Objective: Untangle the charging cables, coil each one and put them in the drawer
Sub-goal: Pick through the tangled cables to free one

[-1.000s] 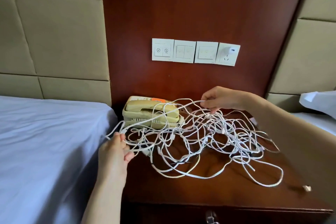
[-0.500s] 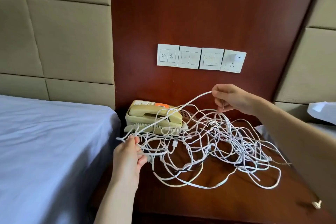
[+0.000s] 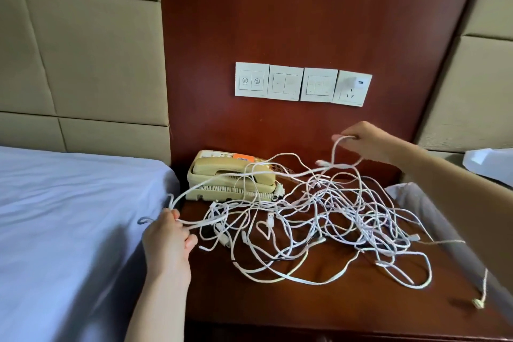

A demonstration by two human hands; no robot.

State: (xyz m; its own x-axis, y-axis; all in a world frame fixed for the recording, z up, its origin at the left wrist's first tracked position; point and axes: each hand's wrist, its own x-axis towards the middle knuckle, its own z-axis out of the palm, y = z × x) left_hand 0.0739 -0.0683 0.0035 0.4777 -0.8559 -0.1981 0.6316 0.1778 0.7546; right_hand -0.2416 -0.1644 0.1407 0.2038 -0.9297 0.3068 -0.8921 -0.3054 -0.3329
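Note:
A tangle of several white charging cables [image 3: 327, 219] lies spread over the dark wooden nightstand [image 3: 333, 302]. My left hand [image 3: 166, 241] is at the nightstand's left edge and pinches one white cable that loops up past the telephone. My right hand [image 3: 363, 139] is raised above the back right of the heap and grips a loop of a cable lifted off the pile. One plug end [image 3: 478, 303] dangles near the nightstand's front right corner. The drawer is below the frame's lower edge and barely shows.
A beige telephone [image 3: 233, 175] stands at the back left of the nightstand, with cables draped over it. Wall switches and a socket with a white charger [image 3: 355, 86] sit above. A bed with a pale blue sheet [image 3: 69, 216] is at left, white bedding [image 3: 488, 164] at right.
My right hand has risen and moved right, lifting its loop of cable higher. My left hand has kept its cable at the nightstand's left edge, and that cable now sags in a loop.

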